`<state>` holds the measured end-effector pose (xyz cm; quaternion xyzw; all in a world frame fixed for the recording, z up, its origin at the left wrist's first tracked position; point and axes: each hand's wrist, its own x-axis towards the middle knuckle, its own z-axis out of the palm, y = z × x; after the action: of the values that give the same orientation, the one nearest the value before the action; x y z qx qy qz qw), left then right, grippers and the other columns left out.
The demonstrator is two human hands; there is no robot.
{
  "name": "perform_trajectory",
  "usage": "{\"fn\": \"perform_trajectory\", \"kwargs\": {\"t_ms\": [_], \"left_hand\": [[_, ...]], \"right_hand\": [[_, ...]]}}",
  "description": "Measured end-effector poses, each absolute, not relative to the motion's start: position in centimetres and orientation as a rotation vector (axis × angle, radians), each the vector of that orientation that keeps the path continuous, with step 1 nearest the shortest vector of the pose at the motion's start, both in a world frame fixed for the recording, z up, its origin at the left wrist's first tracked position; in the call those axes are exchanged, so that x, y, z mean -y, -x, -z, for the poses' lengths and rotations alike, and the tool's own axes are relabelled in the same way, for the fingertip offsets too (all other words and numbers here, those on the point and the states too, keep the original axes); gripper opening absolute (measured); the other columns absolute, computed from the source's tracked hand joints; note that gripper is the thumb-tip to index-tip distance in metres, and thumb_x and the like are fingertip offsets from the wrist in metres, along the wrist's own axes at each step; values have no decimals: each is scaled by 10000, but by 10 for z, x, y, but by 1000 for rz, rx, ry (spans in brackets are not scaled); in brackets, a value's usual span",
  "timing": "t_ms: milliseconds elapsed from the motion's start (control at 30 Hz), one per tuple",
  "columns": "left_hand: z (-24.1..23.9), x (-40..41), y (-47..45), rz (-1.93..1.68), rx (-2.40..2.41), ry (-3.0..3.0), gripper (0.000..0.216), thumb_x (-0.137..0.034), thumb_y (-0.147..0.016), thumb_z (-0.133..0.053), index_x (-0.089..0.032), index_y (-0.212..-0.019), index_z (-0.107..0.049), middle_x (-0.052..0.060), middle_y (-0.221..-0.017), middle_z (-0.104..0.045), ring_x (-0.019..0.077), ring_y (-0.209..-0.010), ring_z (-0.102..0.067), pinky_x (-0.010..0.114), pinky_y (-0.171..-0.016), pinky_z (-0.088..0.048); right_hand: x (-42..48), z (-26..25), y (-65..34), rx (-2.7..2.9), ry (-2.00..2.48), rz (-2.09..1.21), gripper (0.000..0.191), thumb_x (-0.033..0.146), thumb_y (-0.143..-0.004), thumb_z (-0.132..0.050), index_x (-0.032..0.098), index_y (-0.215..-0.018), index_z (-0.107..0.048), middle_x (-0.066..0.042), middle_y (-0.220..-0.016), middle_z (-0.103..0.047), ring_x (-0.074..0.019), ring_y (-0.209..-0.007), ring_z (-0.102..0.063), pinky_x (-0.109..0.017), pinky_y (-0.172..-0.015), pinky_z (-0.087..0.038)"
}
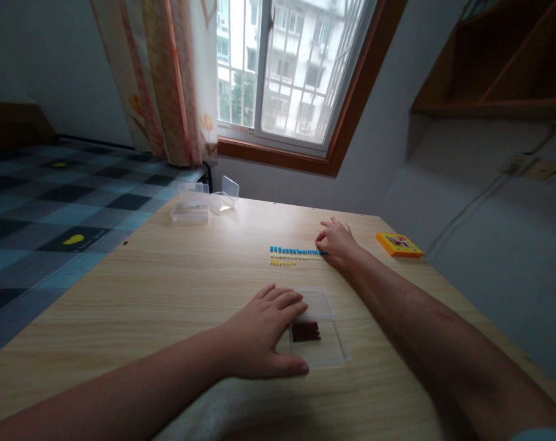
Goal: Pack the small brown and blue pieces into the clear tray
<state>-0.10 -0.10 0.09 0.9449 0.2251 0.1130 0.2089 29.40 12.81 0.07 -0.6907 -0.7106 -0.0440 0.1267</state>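
Observation:
My left hand (271, 334) lies with fingers spread along the left edge of an opened clear plastic case (342, 352). Inside the case's near half is a dark brown block of small pieces (306, 332) with a stepped right side. Farther off, my right hand (336, 237) is at the right end of a row of small blue pieces (289, 250). Its thumb and index finger are pinched together at the row, other fingers raised; whatever is between them is too small to make out. Just nearer than the blue row run rows of small yellow pieces (278, 262).
Clear plastic boxes (189, 211) stand at the table's far left corner, one with its lid (230, 187) raised. A yellow-orange box (398, 245) lies by the right edge of the wooden table (190, 269). A checked bed (52, 202) borders the left side.

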Motion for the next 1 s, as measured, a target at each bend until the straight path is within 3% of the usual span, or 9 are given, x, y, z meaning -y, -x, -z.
{"fn": "perform_trajectory", "kwargs": {"t_ms": [367, 500, 633, 700, 800, 1000], "left_hand": [[1, 0, 2, -324, -624, -2629, 932, -707, -768, -771, -175, -1496, -536, 182, -1552, -524, 421, -1446, -464, 644, -1252, -225], [2, 0, 2, -345, -615, -2628, 916, -707, -774, -764, -188, -1494, -538, 180, -1558, -518, 426, -1444, -468, 648, -1247, -236], [1, 0, 2, -342, -604, -2634, 905, -710, -779, -759, -192, -1489, -543, 178, -1544, -533, 423, -1440, -471, 642, -1246, -241], [1, -1, 1, -338, -602, -2640, 899, -714, -783, -754, -197, -1488, -543, 173, -1537, -541, 414, -1440, -471, 632, -1250, -235], [-1, -1, 0, -303, -609, -2655, 918, -716, -785, -751, -184, -1498, -530, 180, -1547, -528, 405, -1450, -458, 617, -1260, -219], [-4, -1, -2, -278, -616, -2663, 901, -723, -788, -741, -203, -1493, -530, 175, -1548, -527, 400, -1446, -465, 612, -1256, -225]], "right_hand": [[-126, -14, -288, 2070, 1956, 104, 159, 188, -796, -710, 235, -847, -852, -110, -1410, -666, -372, -1415, -465, -577, -1194, -269], [-107, -38, -287, 2058, 1849, 66, 166, 210, -856, -680, 199, -866, -846, -115, -1217, -753, -275, -1173, -649, -404, -1089, -429], [-50, -64, -286, 2125, 1667, -73, 161, 278, -899, -686, 199, -891, -826, -57, -987, -773, -187, -926, -697, -289, -863, -514], [-12, -73, -283, 2215, 1442, -271, 149, 280, -910, -688, 202, -876, -811, -49, -907, -749, -172, -834, -675, -282, -758, -505], [37, -75, -277, 2428, 1229, -508, 143, 247, -945, -668, 220, -884, -795, -24, -863, -718, -144, -794, -651, -269, -756, -485], [65, -51, -267, 2585, 1343, -582, 190, 141, -921, -652, 251, -908, -806, -8, -884, -716, -139, -788, -642, -268, -723, -447]]}}
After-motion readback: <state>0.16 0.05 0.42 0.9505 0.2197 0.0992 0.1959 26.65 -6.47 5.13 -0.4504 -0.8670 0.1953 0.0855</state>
